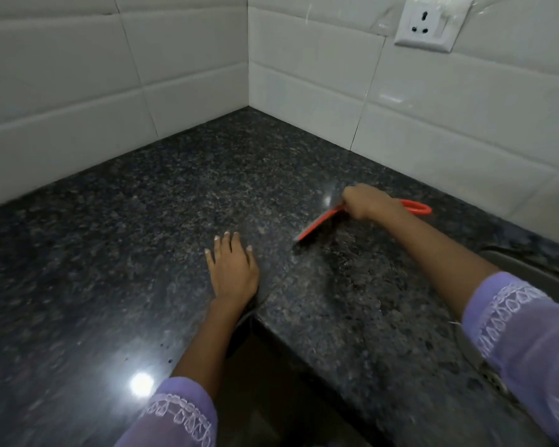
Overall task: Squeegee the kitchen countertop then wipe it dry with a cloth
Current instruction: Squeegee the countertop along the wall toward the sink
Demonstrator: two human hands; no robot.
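Squeegee (317,225) on countertop (142,221), right.

Both forearms bare below lilac sleeves (530,330) whose cuffs carry pale embroidered lace trim.

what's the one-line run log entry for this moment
phase: squeegee | right hand: grips orange squeegee, blade on granite countertop | left hand: flat on countertop | cloth: not in view

Orange squeegee (317,225), speckled black countertop (175,195) (white tiles (320,66) behind).
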